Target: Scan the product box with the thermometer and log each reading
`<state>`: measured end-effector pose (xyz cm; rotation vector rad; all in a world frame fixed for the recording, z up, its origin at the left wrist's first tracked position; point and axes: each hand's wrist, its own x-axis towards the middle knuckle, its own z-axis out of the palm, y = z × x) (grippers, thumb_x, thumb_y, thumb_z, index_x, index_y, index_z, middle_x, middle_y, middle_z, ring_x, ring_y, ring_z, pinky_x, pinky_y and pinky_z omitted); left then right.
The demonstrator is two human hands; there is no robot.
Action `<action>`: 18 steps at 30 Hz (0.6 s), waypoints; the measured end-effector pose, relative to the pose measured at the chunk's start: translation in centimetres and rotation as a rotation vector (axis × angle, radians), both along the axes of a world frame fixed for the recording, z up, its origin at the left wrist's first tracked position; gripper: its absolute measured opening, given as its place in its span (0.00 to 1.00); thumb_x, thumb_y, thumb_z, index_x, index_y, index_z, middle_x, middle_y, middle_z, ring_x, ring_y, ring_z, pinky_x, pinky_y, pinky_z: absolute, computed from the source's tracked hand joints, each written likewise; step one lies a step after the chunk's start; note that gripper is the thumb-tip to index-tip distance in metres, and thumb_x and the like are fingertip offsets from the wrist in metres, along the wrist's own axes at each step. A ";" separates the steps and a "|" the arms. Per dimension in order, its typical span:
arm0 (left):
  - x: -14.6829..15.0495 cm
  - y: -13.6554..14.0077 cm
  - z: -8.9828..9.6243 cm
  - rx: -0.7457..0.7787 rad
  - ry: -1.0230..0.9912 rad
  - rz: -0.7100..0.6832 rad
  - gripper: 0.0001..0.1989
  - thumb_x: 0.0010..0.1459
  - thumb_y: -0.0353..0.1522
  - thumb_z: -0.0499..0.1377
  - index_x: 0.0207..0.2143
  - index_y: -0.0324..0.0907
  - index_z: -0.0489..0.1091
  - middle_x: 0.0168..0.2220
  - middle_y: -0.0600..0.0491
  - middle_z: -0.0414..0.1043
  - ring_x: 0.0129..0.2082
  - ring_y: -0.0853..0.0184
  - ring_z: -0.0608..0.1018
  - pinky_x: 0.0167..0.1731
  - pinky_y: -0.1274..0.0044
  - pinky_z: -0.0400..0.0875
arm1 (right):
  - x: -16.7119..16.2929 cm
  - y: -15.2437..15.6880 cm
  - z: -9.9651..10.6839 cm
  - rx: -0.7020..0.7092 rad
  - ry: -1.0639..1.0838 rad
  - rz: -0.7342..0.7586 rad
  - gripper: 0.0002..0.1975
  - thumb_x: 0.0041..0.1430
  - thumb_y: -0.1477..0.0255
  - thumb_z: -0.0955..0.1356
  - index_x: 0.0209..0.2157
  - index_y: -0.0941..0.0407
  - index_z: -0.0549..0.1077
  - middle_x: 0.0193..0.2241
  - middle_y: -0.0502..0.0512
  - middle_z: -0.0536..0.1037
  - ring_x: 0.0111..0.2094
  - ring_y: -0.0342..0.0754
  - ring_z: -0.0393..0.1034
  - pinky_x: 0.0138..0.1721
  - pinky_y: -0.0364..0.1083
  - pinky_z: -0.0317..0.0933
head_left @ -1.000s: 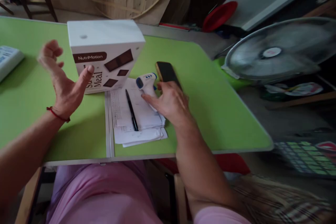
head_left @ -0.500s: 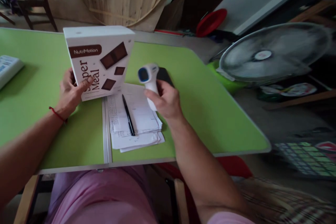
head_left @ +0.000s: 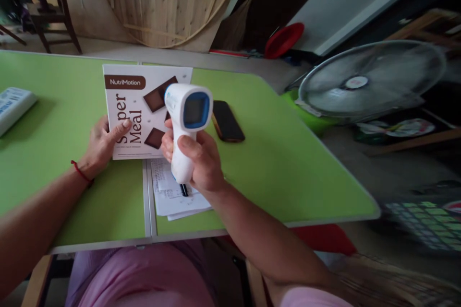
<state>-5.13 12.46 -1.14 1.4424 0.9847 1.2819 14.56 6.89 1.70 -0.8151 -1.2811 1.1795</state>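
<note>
My left hand (head_left: 104, 141) grips the lower left edge of a white box (head_left: 124, 111) marked NutriMotion, thumb across its printed front. Brown bar pictures decorate the box. In my right hand (head_left: 201, 158) is a white infrared thermometer (head_left: 183, 120) with a blue-rimmed screen turned toward me. It sits in front of the right part of the box and hides some of it; whether the two touch I cannot tell. Below them lie papers (head_left: 169, 204) and a black pen (head_left: 184, 190), mostly covered by my right hand and the thermometer.
A dark phone (head_left: 228, 122) lies right of the thermometer on the green table (head_left: 273, 172). At the left edge is a white device (head_left: 16, 105) with blue markings. A fan (head_left: 360, 81) stands beyond the table's right side, near a red basin (head_left: 284, 41).
My right hand has brought the thermometer left and toward me, in front of the box, and its screen now faces me. The box's top face no longer shows. The phone is uncovered.
</note>
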 end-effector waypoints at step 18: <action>-0.3 0.0 0.3 0.017 0.051 0.020 0.26 0.52 0.49 0.67 0.44 0.38 0.73 0.40 0.43 0.78 0.35 0.56 0.81 0.33 0.68 0.79 | -1.1 -0.5 -0.4 -0.034 0.059 0.011 0.21 0.52 0.50 0.72 0.34 0.53 0.70 0.25 0.48 0.68 0.26 0.42 0.60 0.29 0.47 0.59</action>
